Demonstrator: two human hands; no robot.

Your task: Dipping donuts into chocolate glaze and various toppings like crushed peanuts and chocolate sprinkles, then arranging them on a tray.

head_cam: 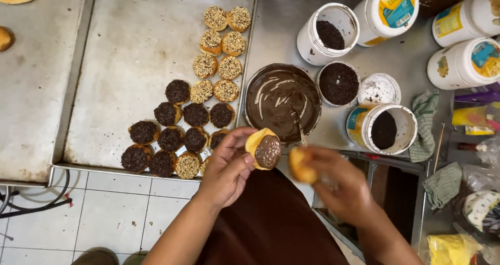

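The small round golden bun with a patch of brown chocolate glaze on its top (pixel 264 149) sits in the left hand (pixel 227 168), fingers and thumb pinched on its rim, glazed face tipped up, probably so the wet coating neither runs nor touches skin. At about three o'clock from it, the right hand (pixel 338 184) closes on a second, plain golden bun (pixel 301 165); this hand is motion-blurred, so the exact hold is unclear.

At twelve o'clock, just beyond both hands, stands the round dark bowl of melted chocolate streaked with white (pixel 283 101), near enough for dipping. At one to two o'clock from it cluster white plastic tubs of dark sprinkles (pixel 338 82), open-mouthed for easy reach, with a loose white lid (pixel 379 89) beside them.

At ten o'clock lies the large worn metal tray (pixel 130 46), where finished buns topped with dark sprinkles (pixel 166 132) and others topped with pale chopped nuts (pixel 219 51) sit in tight rows grouped by topping, saving space.
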